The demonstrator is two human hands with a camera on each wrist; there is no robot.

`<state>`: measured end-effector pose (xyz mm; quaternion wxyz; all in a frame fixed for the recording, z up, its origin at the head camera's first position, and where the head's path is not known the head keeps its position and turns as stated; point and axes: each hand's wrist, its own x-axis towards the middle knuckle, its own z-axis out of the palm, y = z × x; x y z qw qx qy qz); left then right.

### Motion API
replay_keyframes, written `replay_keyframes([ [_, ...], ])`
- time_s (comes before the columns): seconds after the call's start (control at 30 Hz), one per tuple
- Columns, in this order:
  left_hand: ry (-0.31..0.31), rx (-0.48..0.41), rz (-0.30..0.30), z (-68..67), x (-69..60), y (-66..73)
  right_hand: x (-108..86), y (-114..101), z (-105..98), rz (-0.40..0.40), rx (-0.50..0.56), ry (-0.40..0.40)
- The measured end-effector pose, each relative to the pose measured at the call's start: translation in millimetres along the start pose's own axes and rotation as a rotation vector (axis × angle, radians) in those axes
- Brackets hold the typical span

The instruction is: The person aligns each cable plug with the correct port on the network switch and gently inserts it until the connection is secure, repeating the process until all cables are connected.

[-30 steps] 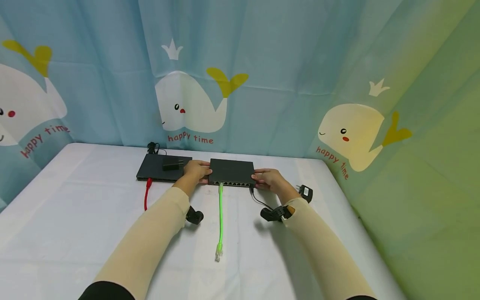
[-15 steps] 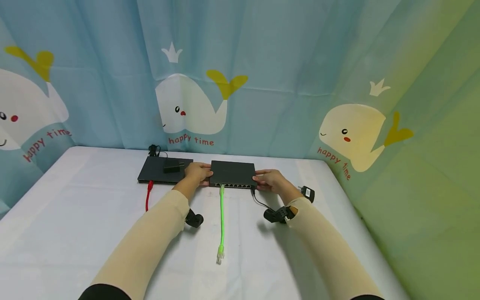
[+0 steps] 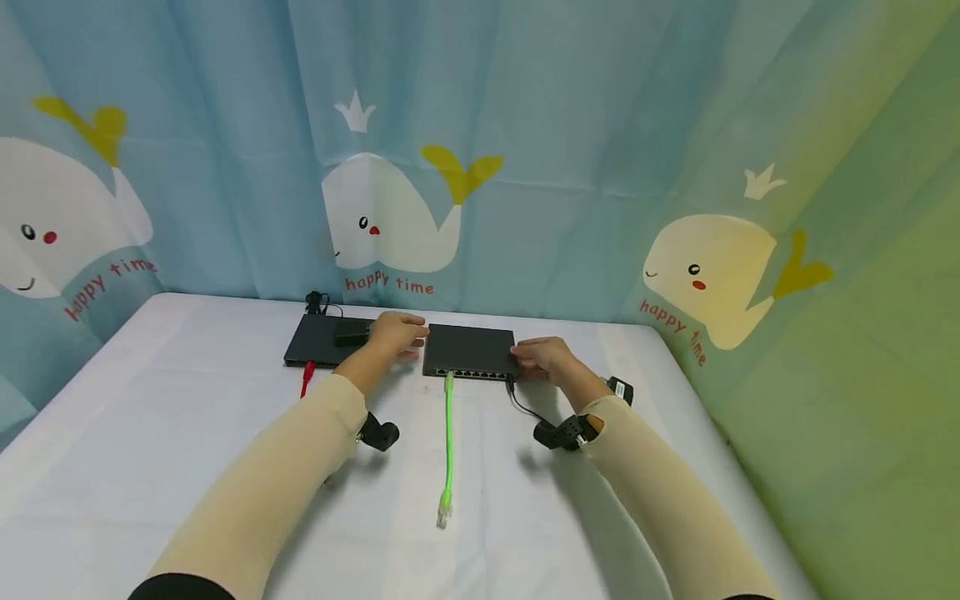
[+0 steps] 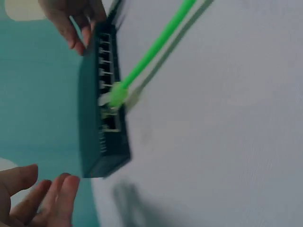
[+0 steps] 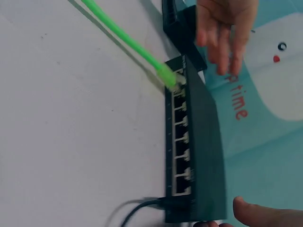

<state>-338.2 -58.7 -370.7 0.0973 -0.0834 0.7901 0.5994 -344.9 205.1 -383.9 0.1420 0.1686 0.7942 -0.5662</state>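
Note:
A black network switch (image 3: pixel 470 350) lies flat near the back of the table, its row of ports facing me. Plugged into a port toward its left end is a short green Ethernet cable (image 3: pixel 448 442), whose loose end points at me. My left hand (image 3: pixel 393 335) is just off the switch's left side; in the left wrist view a gap separates its extended fingers (image 4: pixel 66 198) from the casing. Against the right side sits my right hand (image 3: pixel 546 357), fingers loosely extended; whether it touches the casing is hard to tell. A thin black power lead (image 5: pixel 142 206) enters the front right end.
A second black switch (image 3: pixel 309 337) stands left, partly behind my left hand, with a black power adapter (image 3: pixel 351 333) on top and a red cable (image 3: pixel 307 379) in front. Another adapter (image 3: pixel 621 388) lies beyond my right wrist. A whale-print curtain (image 3: pixel 570 167) hangs behind the table.
My left hand has let go of the switch's left side and moved slightly up and away. The right hand stays beside the right edge. The head view has shifted slightly.

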Motion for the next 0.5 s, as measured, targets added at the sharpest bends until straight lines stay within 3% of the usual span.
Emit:
replay_keyframes([
  [0.1,0.009,0.148,0.142,-6.5,-5.7,7.7,-7.1,-8.3,-3.2,-0.098,-0.096,0.016],
  [0.2,0.013,0.377,0.309,-13.2,-8.6,12.7,-14.4,-17.5,-4.1,-0.239,-0.232,0.055],
  [0.27,-0.022,0.545,0.398,-16.9,-8.8,15.1,-18.8,-22.9,-3.4,-0.350,-0.343,0.076],
  [0.37,-0.112,0.762,0.455,-19.9,-9.1,17.7,-23.4,-29.5,0.0,-0.516,-0.506,0.072],
  [0.5,-0.206,0.989,0.484,-21.8,-12.3,18.4,-29.4,-35.4,7.9,-0.700,-0.660,-0.011],
])
